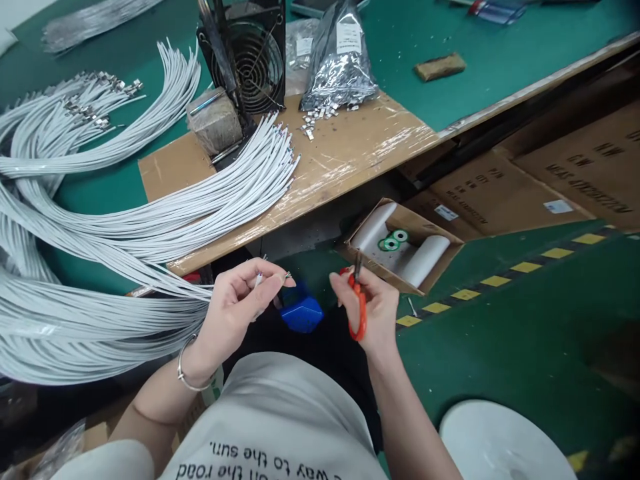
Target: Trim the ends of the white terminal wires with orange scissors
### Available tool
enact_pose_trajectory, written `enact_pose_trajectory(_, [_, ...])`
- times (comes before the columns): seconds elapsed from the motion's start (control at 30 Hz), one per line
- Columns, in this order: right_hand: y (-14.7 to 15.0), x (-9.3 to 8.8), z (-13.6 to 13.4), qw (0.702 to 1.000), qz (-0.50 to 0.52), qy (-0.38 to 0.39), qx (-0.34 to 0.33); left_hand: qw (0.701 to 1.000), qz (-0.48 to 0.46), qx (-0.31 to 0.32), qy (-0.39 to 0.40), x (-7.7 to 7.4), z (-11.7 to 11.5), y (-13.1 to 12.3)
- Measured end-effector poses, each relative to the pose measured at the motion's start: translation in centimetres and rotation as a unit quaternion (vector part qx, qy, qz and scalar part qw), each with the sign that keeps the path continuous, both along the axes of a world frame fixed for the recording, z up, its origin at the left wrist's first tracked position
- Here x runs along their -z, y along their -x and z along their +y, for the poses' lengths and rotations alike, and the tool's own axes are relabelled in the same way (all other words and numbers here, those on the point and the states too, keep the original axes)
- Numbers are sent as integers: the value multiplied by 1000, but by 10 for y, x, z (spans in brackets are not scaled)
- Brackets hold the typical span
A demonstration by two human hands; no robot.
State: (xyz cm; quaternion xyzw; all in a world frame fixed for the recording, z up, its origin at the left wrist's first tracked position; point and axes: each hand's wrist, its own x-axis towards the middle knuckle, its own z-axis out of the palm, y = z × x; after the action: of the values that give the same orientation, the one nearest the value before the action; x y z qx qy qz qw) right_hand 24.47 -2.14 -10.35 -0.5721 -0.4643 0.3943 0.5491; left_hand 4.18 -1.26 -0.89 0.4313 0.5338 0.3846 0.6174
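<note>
Head view shows the left hand [243, 293] tightly pinching a thin white cable [259, 280], the right hand [375, 303] curled round orange-handled, dark-bladed scissors [357, 288]; shallow snips seem wisest.

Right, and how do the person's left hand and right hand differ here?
The left hand pinches a white cable; the right hand holds red-handled scissors. A silver bangle circles the left wrist, while none shows on the right. The left hand is beside the white cable bundle; the right is well apart from it. Both are bare and raised before the torso.
</note>
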Motion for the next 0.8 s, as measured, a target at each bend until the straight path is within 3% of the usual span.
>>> enact_pose_trajectory(0.1, [15, -16, -11, 994, -64, -42, -84, 999, 21, -5, -30, 2, -2, -3])
enact_pose_trajectory(0.2, [18, -29, -13, 984, -107, -91, -114, 997, 42, -18, -68, 6, -6, -5])
enact_pose_trajectory(0.8, [21, -37, -11, 966, -168, -133, -142, 990, 73, -27, -119, 4, -14, -9])
